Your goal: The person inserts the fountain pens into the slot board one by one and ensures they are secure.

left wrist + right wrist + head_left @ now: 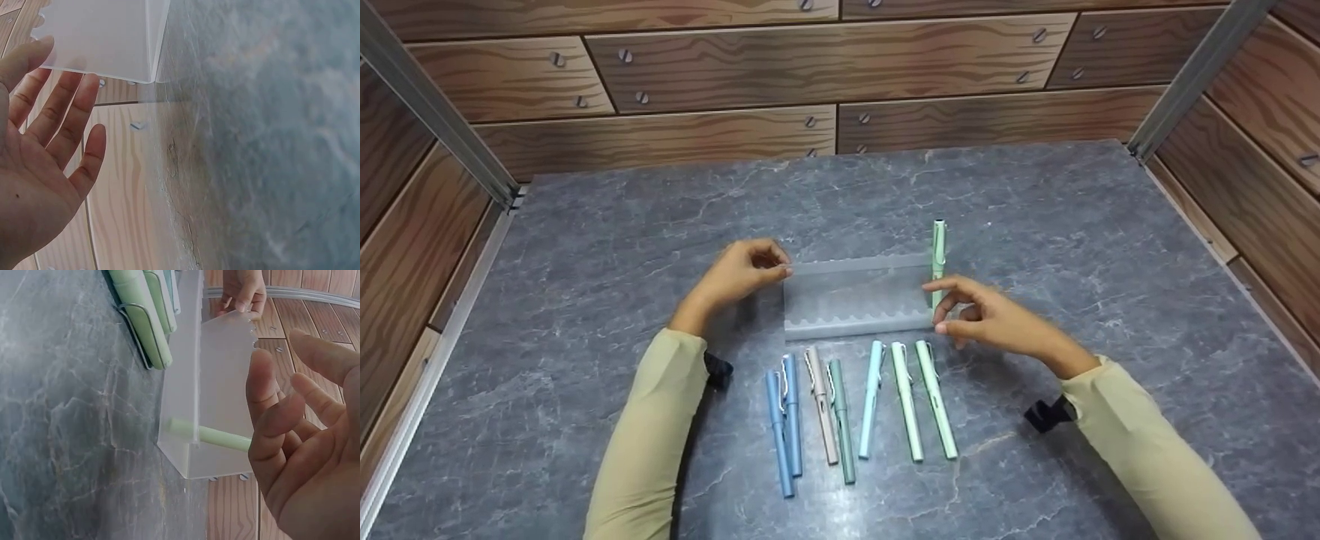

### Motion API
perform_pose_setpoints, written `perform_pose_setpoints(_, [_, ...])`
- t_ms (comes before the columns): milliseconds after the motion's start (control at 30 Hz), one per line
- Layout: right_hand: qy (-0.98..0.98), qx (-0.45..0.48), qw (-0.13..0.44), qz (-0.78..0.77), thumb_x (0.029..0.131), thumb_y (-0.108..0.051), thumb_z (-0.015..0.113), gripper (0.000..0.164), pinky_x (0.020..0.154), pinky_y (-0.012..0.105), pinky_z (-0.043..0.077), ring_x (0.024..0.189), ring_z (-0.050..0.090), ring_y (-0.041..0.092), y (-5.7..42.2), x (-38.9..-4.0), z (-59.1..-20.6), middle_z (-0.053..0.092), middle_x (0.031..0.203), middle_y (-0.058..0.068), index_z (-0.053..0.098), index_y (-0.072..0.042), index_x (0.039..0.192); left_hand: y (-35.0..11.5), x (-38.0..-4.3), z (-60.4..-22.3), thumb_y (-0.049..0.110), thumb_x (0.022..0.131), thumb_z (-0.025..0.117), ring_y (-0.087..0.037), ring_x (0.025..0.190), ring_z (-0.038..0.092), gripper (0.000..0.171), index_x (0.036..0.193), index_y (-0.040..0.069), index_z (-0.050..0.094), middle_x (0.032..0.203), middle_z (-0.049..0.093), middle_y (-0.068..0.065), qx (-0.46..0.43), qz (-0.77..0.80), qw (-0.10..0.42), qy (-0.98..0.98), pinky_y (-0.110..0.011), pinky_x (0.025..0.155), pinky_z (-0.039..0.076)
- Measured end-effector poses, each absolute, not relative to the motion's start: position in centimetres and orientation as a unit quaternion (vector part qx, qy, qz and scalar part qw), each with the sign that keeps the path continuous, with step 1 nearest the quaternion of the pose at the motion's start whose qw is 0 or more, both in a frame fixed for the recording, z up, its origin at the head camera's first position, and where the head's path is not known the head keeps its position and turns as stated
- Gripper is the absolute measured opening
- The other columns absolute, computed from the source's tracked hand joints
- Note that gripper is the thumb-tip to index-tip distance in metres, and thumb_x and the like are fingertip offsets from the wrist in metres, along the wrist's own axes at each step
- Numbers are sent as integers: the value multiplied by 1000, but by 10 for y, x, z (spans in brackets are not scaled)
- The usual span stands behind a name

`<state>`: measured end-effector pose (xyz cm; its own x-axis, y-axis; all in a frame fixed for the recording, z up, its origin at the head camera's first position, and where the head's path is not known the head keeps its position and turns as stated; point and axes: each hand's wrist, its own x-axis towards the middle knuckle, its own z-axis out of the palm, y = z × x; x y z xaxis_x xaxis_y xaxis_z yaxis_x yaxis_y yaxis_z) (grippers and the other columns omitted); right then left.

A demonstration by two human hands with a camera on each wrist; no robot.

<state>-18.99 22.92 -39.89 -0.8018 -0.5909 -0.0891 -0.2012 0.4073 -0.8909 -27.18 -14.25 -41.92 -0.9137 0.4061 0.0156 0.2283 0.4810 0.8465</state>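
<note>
A translucent pen rack (pixel 859 289) with scalloped edges stands mid-table. My left hand (pixel 742 268) pinches its left end; in the left wrist view the thumb (pixel 42 50) is on one side of the clear sheet and fingertips are behind it. A light green pen (pixel 938 244) lies across the rack's right end, its clip end jutting past the back. Beside this pen is my right hand (pixel 986 315), fingers loosely bent with nothing gripped. In the right wrist view those fingers (pixel 267 422) hide the pen's far end, so contact is unclear.
In front of the rack lie several capped pens: blue pens (pixel 775 435), a taupe pen (pixel 819 405), a dark green pen (pixel 841 420), a pale turquoise pen (pixel 871 401) and light green pens (pixel 936 401). Wood-patterned walls (pixel 825 67) enclose the grey marbled table (pixel 607 225).
</note>
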Motion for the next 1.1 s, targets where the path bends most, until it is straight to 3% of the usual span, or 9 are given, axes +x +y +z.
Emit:
perform_pose_setpoints(133, [808,-249,211,-491,91,-13,66,56,66,39,56,69,63,25,229,-189,-404,58,105,22,40,-3,141,-142,-272,-420,16,86,70,-15,86,61,13,94,5,67,97,68,-8,187,472,91,856,-26,80,50])
perform_pose_setpoints(333, [805,-256,226,-486,91,-13,66,56,64,35,55,70,63,24,230,-189,-410,60,99,10,39,2,138,-142,-273,-420,15,86,70,-15,86,61,13,93,4,67,98,67,-9,195,474,87,854,-26,80,50])
perform_pose_setpoints(700, [811,-245,263,-461,93,-20,64,55,57,33,51,68,60,18,230,-187,-418,60,100,11,40,0,139,-144,-273,-423,18,88,69,-12,83,60,14,94,6,68,93,68,-7,187,474,89,856,-26,76,48])
perform_pose_setpoints(1100, [821,-241,279,-437,91,-19,67,55,60,30,51,68,59,16,230,-187,-427,61,98,11,43,-2,138,-143,-274,-423,15,87,70,-12,83,59,13,93,4,67,93,67,-7,188,484,92,850,-26,77,49])
